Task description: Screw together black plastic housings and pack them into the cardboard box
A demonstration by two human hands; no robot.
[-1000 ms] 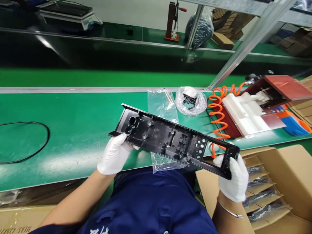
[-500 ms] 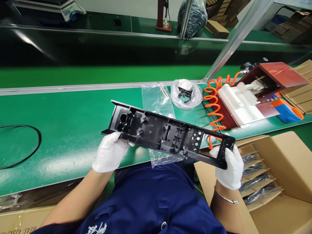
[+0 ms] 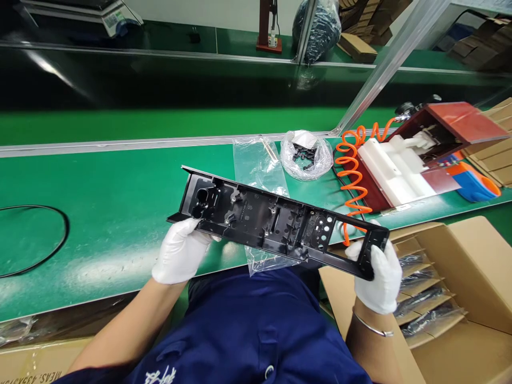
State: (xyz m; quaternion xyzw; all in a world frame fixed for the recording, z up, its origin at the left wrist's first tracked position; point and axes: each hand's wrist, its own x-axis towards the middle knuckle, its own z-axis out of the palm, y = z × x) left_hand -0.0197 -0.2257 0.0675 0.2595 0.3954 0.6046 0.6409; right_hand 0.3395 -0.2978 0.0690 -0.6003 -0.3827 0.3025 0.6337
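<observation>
A long black plastic housing (image 3: 256, 218) is held up in front of me, its ribbed, hollow side facing me. My left hand (image 3: 182, 253), in a white glove, grips its left end by the lower edge. Gloved as well, my right hand (image 3: 378, 274) is closed around the right end, beside a rectangular opening. The housing slants down to the right. Under and behind it a clear plastic bag (image 3: 260, 168) lies on the green bench (image 3: 112, 186). Beyond the housing sits an open bag of small black parts (image 3: 306, 154).
To the right stands a red-and-white fixture (image 3: 404, 165) with a coiled orange air hose (image 3: 352, 176). A blue-and-orange object (image 3: 476, 184) is beside it. An open carton (image 3: 476, 266) holds wrapped parts between dividers. A black cable (image 3: 66, 229) loops at left.
Almost nothing differs. The right end of the housing and my right hand have shifted very slightly right and down; both hands keep their grip.
</observation>
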